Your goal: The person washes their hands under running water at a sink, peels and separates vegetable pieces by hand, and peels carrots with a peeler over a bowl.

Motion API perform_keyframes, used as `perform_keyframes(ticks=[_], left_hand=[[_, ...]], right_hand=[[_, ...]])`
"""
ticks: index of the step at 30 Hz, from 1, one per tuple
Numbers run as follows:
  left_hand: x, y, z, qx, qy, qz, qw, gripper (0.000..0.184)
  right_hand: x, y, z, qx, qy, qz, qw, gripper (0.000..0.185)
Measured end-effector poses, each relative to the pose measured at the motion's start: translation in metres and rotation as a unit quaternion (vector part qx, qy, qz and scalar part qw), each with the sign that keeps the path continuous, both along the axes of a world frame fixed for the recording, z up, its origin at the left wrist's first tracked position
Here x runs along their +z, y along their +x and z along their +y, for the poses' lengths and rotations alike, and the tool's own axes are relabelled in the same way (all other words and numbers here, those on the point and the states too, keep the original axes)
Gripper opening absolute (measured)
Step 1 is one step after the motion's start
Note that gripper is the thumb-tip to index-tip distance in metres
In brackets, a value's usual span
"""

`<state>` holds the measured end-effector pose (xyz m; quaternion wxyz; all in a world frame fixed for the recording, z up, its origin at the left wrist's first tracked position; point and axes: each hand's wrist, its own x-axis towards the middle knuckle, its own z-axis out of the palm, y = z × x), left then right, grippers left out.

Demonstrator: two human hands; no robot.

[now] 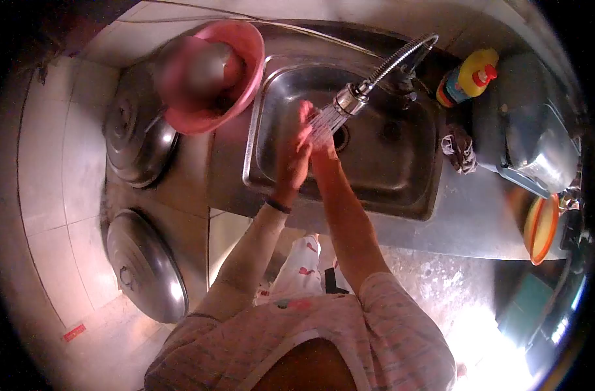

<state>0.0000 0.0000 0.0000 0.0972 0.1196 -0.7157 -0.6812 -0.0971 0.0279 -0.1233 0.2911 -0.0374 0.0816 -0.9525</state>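
Note:
Water sprays from the tap head (351,99), on its bent metal hose, down over my two hands above the steel sink (389,186). My left hand (296,155), with a dark band at its wrist, holds nothing that I can see; its fingers are apart and point to the back of the sink. Close beside it on the right is my right hand (323,144), right under the spray. Water and my left hand cover its fingers, so their pose is unclear. The dark drain (341,137) lies just beyond my right hand.
A pink basin (248,85) stands left of the sink. Two large metal lids (144,267) lean at the left. A yellow bottle (475,68) with a red cap, a crumpled cloth (459,150), a grey-blue tub (499,117) and an orange-rimmed bowl (542,229) are at the right.

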Motion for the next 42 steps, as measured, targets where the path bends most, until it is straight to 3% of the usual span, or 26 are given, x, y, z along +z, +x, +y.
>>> perform_keyframes(ticks=[2,4,5,6,7,9,10,13,16,18,19,20,21,22,24,26,28,29,31,34,36,38,39,40,41,42], left_hand=[[0.011,0.004,0.018,0.05,-0.114,0.068,0.99,0.052],[0.028,0.0,0.02,0.061,-0.054,0.023,0.996,0.049],[0.002,-0.011,0.013,0.063,-0.046,-0.039,0.996,0.049],[-0.001,-0.025,0.009,0.063,-0.038,-0.102,0.992,0.048],[-0.001,-0.029,0.006,0.05,0.06,-0.127,0.989,0.047],[0.007,-0.041,0.005,0.017,0.255,-0.175,0.951,0.044],[-0.012,-0.045,0.007,0.061,0.419,-0.184,0.887,0.034],[-0.043,-0.057,-0.002,-0.186,0.422,0.008,0.887,0.024],[-0.042,-0.069,0.003,-0.031,0.504,-0.056,0.861,0.022],[-0.036,-0.066,0.009,0.004,0.487,-0.068,0.871,0.024],[-0.053,-0.068,-0.001,-0.033,0.507,-0.076,0.858,0.026],[-0.069,-0.071,-0.011,-0.07,0.525,-0.086,0.844,0.028],[-0.061,-0.071,-0.011,-0.031,0.487,-0.119,0.865,0.028],[-0.043,-0.069,-0.009,0.011,0.447,-0.15,0.882,0.027],[-0.004,-0.056,0.004,0.046,0.379,-0.182,0.906,0.029],[-0.007,-0.053,-0.001,0.036,0.355,-0.212,0.91,0.033],[0.015,-0.048,-0.007,0.021,0.348,-0.228,0.909,0.042],[0.007,-0.047,-0.012,0.022,0.384,-0.183,0.905,0.043],[-0.002,-0.046,-0.016,0.023,0.455,-0.092,0.886,0.046],[0.038,-0.045,0.001,-0.022,0.485,-0.017,0.874,0.047],[0.041,-0.046,0.011,0.006,0.494,-0.013,0.869,0.045],[0.02,-0.052,0.014,0.061,0.499,-0.048,0.863,0.046],[-0.01,-0.043,0.004,-0.045,0.615,-0.01,0.787,0.052],[-0.039,-0.035,-0.006,-0.152,0.704,-0.004,0.694,0.06],[-0.034,-0.034,-0.005,-0.104,0.658,-0.042,0.745,0.062],[-0.02,-0.037,-0.003,-0.056,0.606,-0.08,0.79,0.064]], right_hand=[[-0.011,0.012,-0.004,-0.012,-0.083,-0.064,0.994,0.048],[-0.013,0.036,-0.013,-0.028,-0.167,-0.143,0.975,0.042],[-0.015,0.031,-0.003,-0.052,-0.008,-0.071,0.996,0.04],[-0.017,0.026,0.007,-0.063,0.181,0.011,0.981,0.04],[-0.017,0.021,0.018,-0.064,0.343,0.072,0.934,0.042],[-0.017,0.027,0.023,-0.083,0.452,0.132,0.878,0.029],[-0.009,0.035,0.028,-0.093,0.505,0.159,0.843,0.024],[0.046,0.044,0.05,-0.092,0.414,0.048,0.904,0.02],[0.101,0.043,0.057,-0.097,0.37,-0.016,0.924,0.02],[0.115,0.047,0.058,-0.099,0.375,-0.033,0.921,0.02],[0.115,0.047,0.059,-0.101,0.376,-0.041,0.92,0.021],[0.112,0.039,0.062,-0.054,0.608,0.22,0.761,0.021],[0.108,0.031,0.065,-0.075,0.764,0.422,0.482,0.022],[0.1,0.027,0.073,-0.143,0.714,0.561,0.395,0.023],[0.083,0.027,0.068,-0.152,0.678,0.642,0.325,0.026],[0.061,0.032,0.048,-0.038,0.739,0.555,0.38,0.028],[0.085,0.035,0.036,0.024,0.571,0.292,0.767,0.033],[0.098,0.037,0.03,0.013,0.462,0.133,0.877,0.035],[0.114,0.03,0.022,-0.009,0.298,-0.052,0.953,0.035],[0.131,0.016,0.011,-0.055,0.128,-0.206,0.969,0.035],[0.131,0.005,0.005,-0.067,0.134,-0.225,0.963,0.035],[0.121,-0.007,0.008,-0.045,0.288,-0.126,0.948,0.03],[0.112,-0.014,0.013,-0.021,0.396,-0.047,0.917,0.026],[0.104,-0.013,0.004,-0.082,0.459,0.007,0.885,0.024],[0.091,-0.009,0.006,-0.121,0.54,0.133,0.822,0.022],[0.079,-0.006,0.008,-0.174,0.632,0.248,0.713,0.019]])
